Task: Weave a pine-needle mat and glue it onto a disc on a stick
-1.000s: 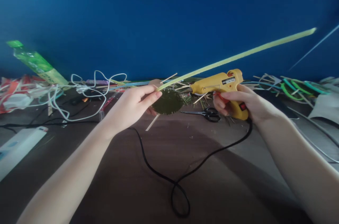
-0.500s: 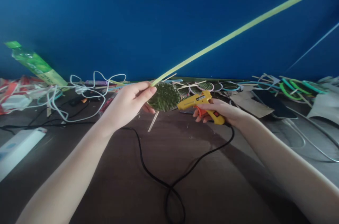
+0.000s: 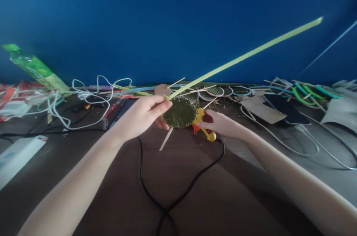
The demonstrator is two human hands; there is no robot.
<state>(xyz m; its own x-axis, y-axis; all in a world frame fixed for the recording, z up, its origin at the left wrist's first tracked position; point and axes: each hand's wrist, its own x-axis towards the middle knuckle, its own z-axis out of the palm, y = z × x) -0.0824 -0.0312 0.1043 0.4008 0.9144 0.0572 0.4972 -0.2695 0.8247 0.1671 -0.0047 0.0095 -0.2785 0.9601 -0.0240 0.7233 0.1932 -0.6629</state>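
Between its thumb and fingers, my left hand (image 3: 150, 111) pinches a round dark green disc (image 3: 180, 112), which looks covered in bits of leaf, by its left edge. A long yellow-green strip (image 3: 245, 55) runs from the same pinch up to the right, its far end in the air. Below the disc a thin wooden stick (image 3: 166, 139) juts out. My right hand (image 3: 220, 121) is closed around a yellow hot glue gun (image 3: 210, 135) with an orange trigger, just right of the disc. The gun's front end is hidden behind the disc.
A black cord (image 3: 192, 180) loops over the dark table. At left are a green-capped bottle (image 3: 36, 67), white cable (image 3: 67, 119) and a power strip (image 3: 21, 158). Along the back lie small hoops (image 3: 214, 91), cardboard (image 3: 262, 107), a phone (image 3: 286, 109) and green rings (image 3: 308, 93).
The glue gun has moved left and lower, its front passing behind the disc. The disc and strip have shifted slightly right and down, and the strip's far end has dropped.
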